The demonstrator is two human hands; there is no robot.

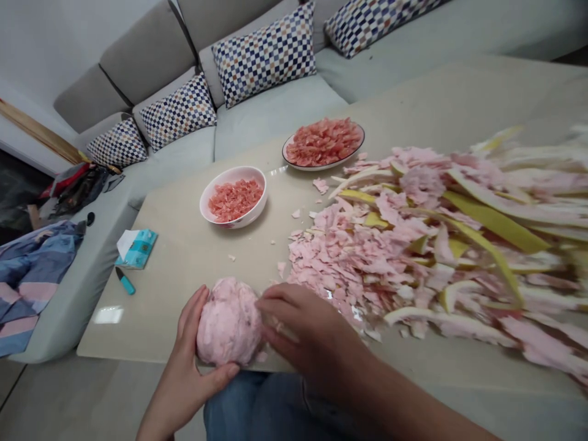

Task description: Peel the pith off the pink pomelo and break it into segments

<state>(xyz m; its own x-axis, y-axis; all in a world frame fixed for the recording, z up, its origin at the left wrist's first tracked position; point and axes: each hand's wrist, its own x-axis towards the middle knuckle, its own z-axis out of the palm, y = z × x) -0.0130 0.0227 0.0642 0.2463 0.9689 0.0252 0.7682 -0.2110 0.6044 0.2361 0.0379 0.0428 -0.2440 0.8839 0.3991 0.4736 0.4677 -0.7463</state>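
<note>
A peeled pomelo [228, 321], round and covered in pale pink pith, rests at the near edge of the table. My left hand [193, 349] wraps its left side, with the thumb along the bottom front. At the pomelo's right side my right hand [305, 327] has its fingertips bent in against the pith, pinched together; whatever is between them is hidden. A large heap of pink pith scraps and yellow-green rind strips [362, 251] spreads to the right of that hand.
A white bowl [252, 211] and a dark-rimmed plate [316, 167] hold red pomelo flesh farther back. On the left lie a blue tissue packet [142, 248] and a small turquoise-handled knife [125, 283]. A grey sofa [261, 119] with checkered cushions [266, 55] borders the table [184, 257].
</note>
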